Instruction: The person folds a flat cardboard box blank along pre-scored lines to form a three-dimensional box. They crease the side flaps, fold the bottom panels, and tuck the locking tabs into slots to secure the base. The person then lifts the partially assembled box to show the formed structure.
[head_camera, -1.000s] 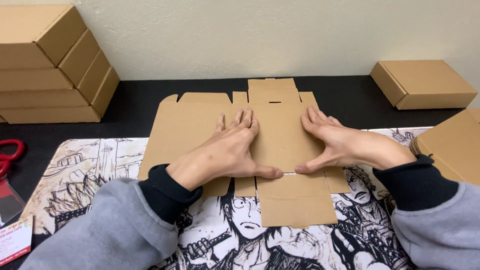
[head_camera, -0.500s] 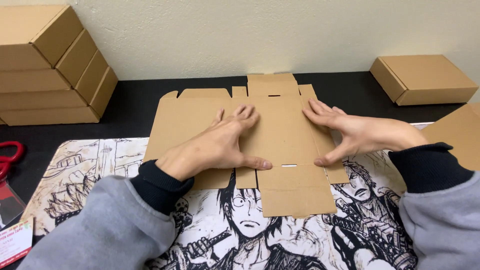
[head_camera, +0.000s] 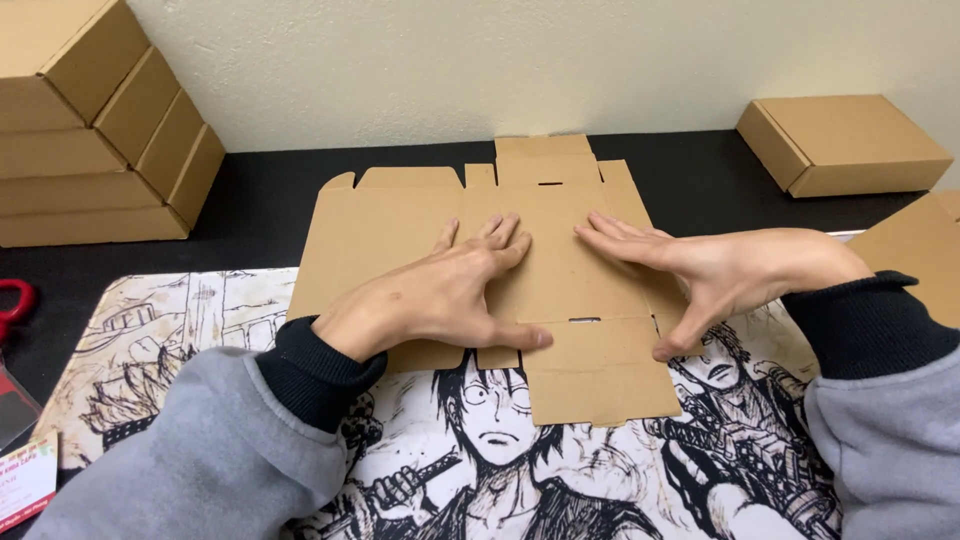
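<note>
Pressing the flat cardboard sheet down on the desk mat, left hand and right hand open, fingers spread flat on it, side panels probably to fold up next.

Stuff sitting around my counter

Stack of folded cardboard boxes far left, one closed box back right, red scissors at the left edge, all around my black-and-white cartoon mat.
</note>
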